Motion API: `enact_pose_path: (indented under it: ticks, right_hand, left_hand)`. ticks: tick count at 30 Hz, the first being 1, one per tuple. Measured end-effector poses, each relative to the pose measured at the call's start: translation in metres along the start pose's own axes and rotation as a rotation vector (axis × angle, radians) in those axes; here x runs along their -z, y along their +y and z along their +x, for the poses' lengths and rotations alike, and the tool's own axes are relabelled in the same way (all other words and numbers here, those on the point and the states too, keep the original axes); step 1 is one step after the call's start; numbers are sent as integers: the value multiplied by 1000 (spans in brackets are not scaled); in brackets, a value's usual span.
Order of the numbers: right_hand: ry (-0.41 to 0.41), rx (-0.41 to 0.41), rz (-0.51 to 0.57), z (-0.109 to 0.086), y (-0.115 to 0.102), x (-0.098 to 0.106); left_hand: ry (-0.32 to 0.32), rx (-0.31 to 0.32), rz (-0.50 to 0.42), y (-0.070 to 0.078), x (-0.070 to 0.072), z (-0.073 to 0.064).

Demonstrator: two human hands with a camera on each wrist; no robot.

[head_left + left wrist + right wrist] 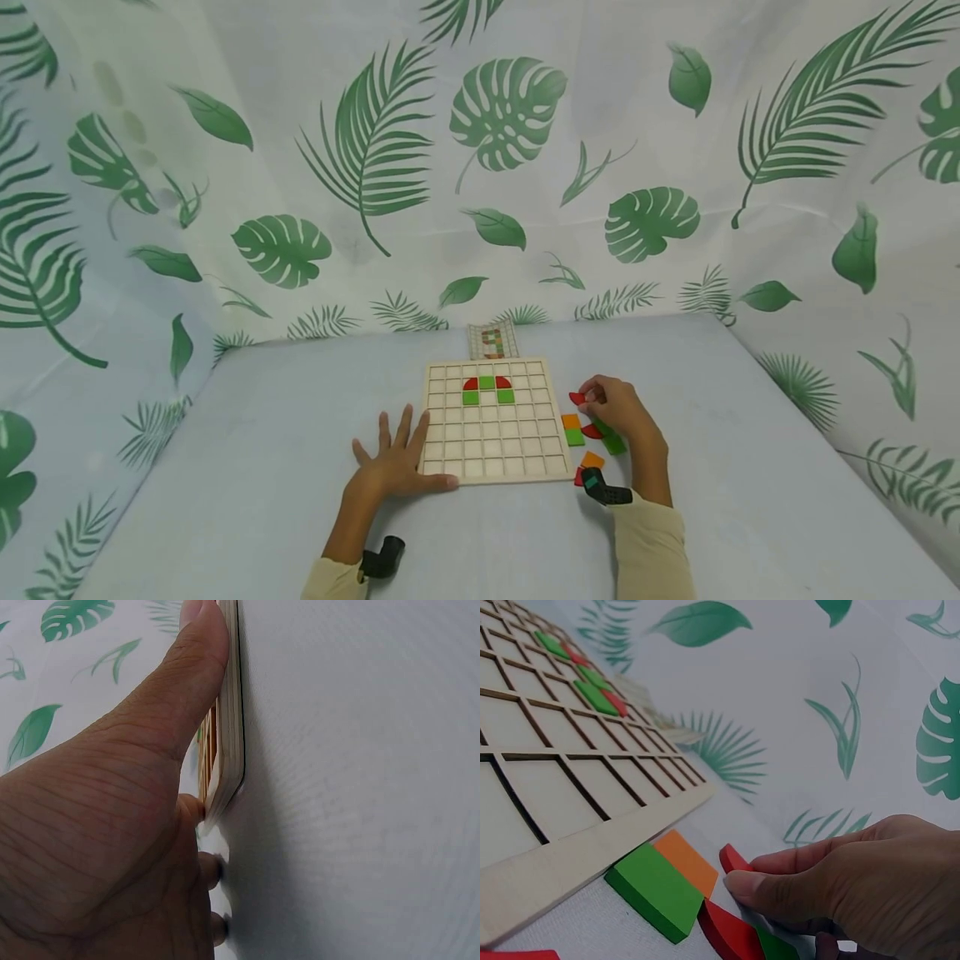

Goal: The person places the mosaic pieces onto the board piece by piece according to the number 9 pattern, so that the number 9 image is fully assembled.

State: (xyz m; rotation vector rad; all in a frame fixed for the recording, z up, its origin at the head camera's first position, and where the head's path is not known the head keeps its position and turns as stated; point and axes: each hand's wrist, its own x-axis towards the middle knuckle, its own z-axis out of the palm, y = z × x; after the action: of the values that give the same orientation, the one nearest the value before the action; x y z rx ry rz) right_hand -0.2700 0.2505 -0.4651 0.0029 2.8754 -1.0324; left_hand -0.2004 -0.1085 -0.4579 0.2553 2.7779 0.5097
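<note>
A wooden grid board (495,450) lies on the table with red and green pieces set in its upper cells, including a green square (487,382) between two red quarter-round pieces. My left hand (393,462) rests at the board's lower left corner, fingers spread, thumb along the front edge. Right of the board, my right hand (617,407) pinches a red quarter-round piece (735,859) between thumb and fingers. Just below it lie an orange square (572,422), a green square (656,891) and another red rounded piece (731,930).
A small pattern card (492,342) with a coloured grid figure stands behind the board. Nearer the front, an orange piece (592,460) and a red one lie by the right wrist camera (603,490). Leaf-printed cloth (502,167) walls the table's back and sides.
</note>
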Motion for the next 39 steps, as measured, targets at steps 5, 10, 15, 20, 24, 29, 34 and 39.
enact_pose_path:
  ticks: [5, 10, 15, 20, 24, 29, 34, 39]
  right_hand:
    - [2, -23, 13, 0, 0, -1]
    - [-3, -8, 27, 3, 3, -3]
    - [-9, 13, 22, 4, 4, -3]
    - [4, 25, 5, 2, 3, -1]
    - [17, 57, 13, -1, 2, 3]
    - [21, 69, 21, -2, 0, 4]
    - [10, 64, 14, -1, 0, 4]
    - [9, 66, 12, 0, 1, 3]
  left_hand:
    - [1, 0, 2, 0, 1, -1]
    - [7, 0, -3, 1, 3, -4]
    - [9, 3, -8, 1, 2, -4]
    - [4, -4, -2, 0, 1, -2]
    - [-1, -8, -3, 0, 2, -1]
    - [-5, -1, -5, -2, 2, 0]
    - [-1, -7, -13, -2, 2, 0]
    - [4, -8, -9, -2, 2, 0]
